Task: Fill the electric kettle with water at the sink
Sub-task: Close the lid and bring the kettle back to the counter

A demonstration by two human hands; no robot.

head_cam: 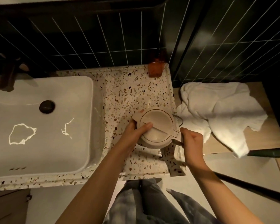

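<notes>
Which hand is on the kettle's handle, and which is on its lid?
The right hand is closed around the handle at the kettle's right side; the left hand lies across the lid instead.

Speckled terrazzo countertop (132,94) along a wall of dark green tiles with pale grout (95,39). Amber glass soap bottle (155,68) upright at the counter's back right corner. Crumpled white towel (220,110) on the light wooden ledge (265,135) beside it.

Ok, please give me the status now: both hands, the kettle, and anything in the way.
Left hand on kettle lid, right hand gripping the handle. Kettle on countertop, lid closed, not at sink yet. Path to sink clear.
</notes>
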